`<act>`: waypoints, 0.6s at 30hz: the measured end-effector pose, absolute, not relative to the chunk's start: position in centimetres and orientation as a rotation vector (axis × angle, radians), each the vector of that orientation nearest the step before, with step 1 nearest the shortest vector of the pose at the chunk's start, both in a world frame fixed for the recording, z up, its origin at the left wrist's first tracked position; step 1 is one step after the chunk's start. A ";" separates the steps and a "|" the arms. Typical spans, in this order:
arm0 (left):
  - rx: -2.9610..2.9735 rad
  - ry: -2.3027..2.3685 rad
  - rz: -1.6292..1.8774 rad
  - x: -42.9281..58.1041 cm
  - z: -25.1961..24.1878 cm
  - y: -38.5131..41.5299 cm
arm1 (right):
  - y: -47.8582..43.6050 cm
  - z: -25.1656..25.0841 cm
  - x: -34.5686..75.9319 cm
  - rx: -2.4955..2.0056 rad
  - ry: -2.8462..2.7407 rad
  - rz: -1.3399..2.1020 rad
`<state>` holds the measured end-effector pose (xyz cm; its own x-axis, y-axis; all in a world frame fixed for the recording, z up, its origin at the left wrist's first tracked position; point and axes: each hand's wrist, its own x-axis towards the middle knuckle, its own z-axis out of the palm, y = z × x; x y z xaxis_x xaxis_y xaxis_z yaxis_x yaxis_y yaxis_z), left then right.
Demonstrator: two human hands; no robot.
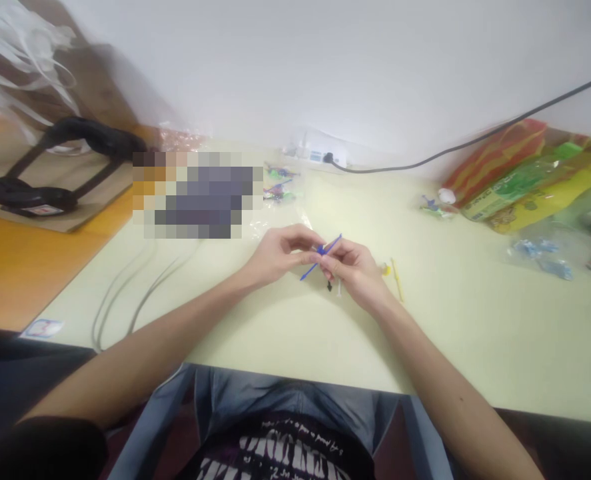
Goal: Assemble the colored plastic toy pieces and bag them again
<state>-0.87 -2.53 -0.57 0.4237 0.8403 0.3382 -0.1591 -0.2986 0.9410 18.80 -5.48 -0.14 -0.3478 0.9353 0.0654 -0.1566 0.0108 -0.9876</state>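
Note:
Both my hands meet above the middle of the pale table (285,327), holding a small blue plastic piece (311,268) with a long thin rod set slantwise. My left hand (288,248) pinches it from the left with thumb and fingers closed. From the right, my right hand (351,267) grips the same piece, fingers curled and partly hiding it. Just below the fingers show a small black pointed piece (330,286) and a whitish thin piece (339,289). To the right of my right hand lie a yellow stick (398,279) and a small yellow piece (386,270).
Bags of small coloured parts (280,190) lie behind my hands, near a white power strip (320,152) with a black cable. At right are a green bottle (515,183), snack packaging (535,200) and blue pieces in clear plastic (542,257). A black frame-like object (60,167) stands left.

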 end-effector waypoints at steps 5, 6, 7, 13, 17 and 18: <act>1.545 0.648 1.113 -0.9 -0.4 -2.5 | -5.5 0.0 18.8 -0.894 -1.359 1.480; 1.543 0.657 1.113 -0.9 -0.3 -2.5 | -5.5 0.0 18.8 -0.890 -1.347 1.481; 1.542 0.664 1.114 -0.9 -0.3 -2.5 | -5.5 0.0 18.8 -0.884 -1.332 1.483; 1.524 0.641 1.099 -0.9 -0.5 -2.6 | -5.2 -0.4 19.1 -0.846 -1.281 1.496; 1.521 0.651 1.086 -0.9 -0.6 -2.6 | -5.2 -0.5 19.1 -0.830 -1.277 1.516; 1.525 0.655 1.085 -0.9 -0.6 -2.6 | -5.2 -0.5 19.0 -0.837 -1.279 1.516</act>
<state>-0.89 -2.62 -0.55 0.4281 0.8572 0.2863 -0.1457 -0.2472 0.9579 19.05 -5.18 -0.46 -0.3154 0.9462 0.0723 -0.2302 -0.0024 -0.9732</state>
